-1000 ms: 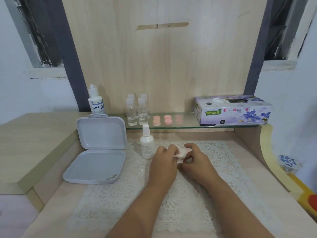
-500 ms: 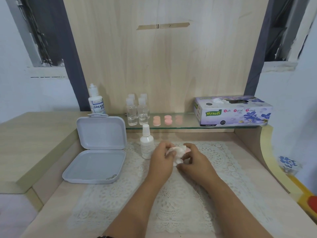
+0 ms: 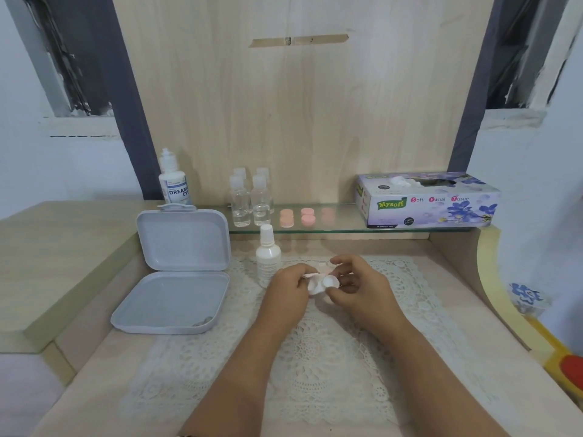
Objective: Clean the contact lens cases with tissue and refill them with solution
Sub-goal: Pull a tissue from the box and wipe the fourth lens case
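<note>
Now tissue (image 3: pixel 328 281) wrapped over fingertip.

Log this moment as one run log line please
step: wiping case | left hand: holds lens case | right hand: presses tissue into it | solution bottle: upright beside hands, capped | place: over lace mat

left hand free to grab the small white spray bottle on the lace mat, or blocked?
Probably not right away. The left hand is busy pinching the white tissue with the right hand. The path looks open, though: the small white spray bottle stands upright just beside it, nothing between.
</note>
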The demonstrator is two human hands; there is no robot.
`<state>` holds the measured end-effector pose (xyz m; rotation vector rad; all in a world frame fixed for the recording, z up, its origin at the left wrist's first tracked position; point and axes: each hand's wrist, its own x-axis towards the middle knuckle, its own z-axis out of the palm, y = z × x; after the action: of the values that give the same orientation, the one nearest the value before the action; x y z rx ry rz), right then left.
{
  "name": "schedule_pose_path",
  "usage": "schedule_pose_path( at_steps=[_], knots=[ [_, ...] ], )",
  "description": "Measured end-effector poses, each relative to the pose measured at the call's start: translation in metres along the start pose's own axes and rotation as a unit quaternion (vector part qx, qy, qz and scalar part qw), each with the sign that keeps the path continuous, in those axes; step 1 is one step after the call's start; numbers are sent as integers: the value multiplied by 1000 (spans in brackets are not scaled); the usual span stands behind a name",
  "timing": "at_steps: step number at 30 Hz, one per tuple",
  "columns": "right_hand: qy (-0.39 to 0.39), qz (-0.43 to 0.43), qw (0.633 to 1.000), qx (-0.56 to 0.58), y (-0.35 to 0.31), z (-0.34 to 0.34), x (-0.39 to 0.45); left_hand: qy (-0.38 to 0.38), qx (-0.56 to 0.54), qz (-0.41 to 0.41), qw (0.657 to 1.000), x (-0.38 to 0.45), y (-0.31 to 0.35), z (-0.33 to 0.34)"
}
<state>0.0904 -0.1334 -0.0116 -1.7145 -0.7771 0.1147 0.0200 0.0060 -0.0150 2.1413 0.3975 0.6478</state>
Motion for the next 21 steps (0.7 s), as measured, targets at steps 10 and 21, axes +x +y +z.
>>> schedule_pose_path(
  at_steps=[10,21],
  knots=[
    [53,30,998,33,-2,5,1,89,89,97,987,-7,-2,7],
    [59,89,988,116,-4,5,5,116,182,272,938,-5,-10,6]
  ],
)
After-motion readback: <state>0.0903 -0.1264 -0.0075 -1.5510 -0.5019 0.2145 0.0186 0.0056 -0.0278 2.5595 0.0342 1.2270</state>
